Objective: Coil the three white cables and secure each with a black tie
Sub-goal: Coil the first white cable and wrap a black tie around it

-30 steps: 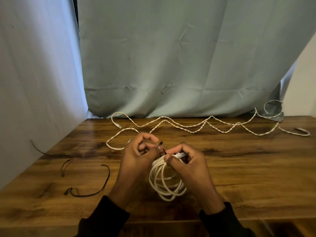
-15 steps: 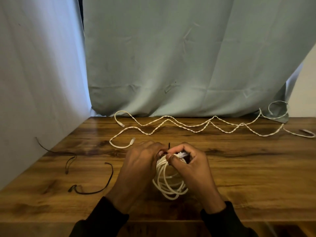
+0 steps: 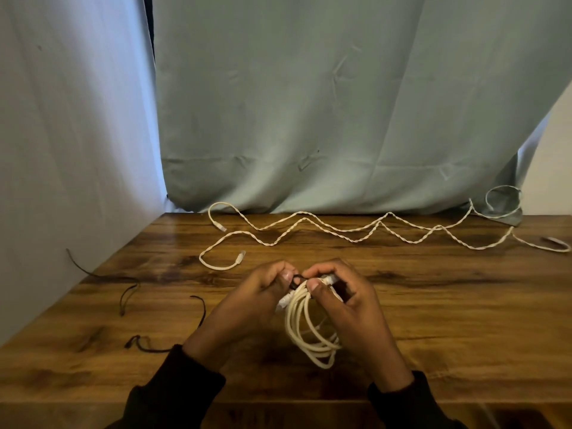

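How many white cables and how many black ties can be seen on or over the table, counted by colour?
White cables: 3, the coiled cable in both hands and two uncoiled cables twisted along the far edge.
Black ties: 3, one tie at the coil's top and two loose ties on the table's left.
Total: 6.

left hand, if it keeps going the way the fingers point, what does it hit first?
The left hand points up-right toward the right hand. First in line is the black tie on the coiled white cable, already at its fingertips; depth is unclear.
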